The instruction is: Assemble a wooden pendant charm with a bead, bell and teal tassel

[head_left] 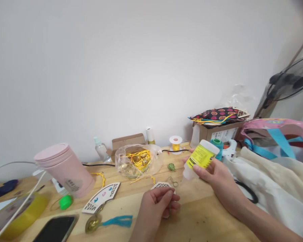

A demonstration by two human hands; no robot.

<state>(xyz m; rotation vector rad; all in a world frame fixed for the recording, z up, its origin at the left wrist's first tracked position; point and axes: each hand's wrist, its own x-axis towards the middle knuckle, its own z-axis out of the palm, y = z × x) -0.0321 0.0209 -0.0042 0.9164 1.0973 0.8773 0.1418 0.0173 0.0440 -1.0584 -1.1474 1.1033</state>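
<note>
My right hand is wrapped round a white plastic bottle with a yellow label, held tilted over the table's right side. Left of it, my left hand is closed with thumb and fingertips together; what they pinch, if anything, is hard to make out. Just behind those fingers shows a pale fan-shaped lattice piece, partly hidden, with a thin cord loop beside it. Another fan-shaped piece with coloured figures lies further left, near a brass-coloured ornament and a blue tassel.
A clear bag of yellow cords sits mid-table; a green thread bundle and yellow spool are nearby. Left are a pink canister, green cap, phone and tape roll. White cloth covers the right.
</note>
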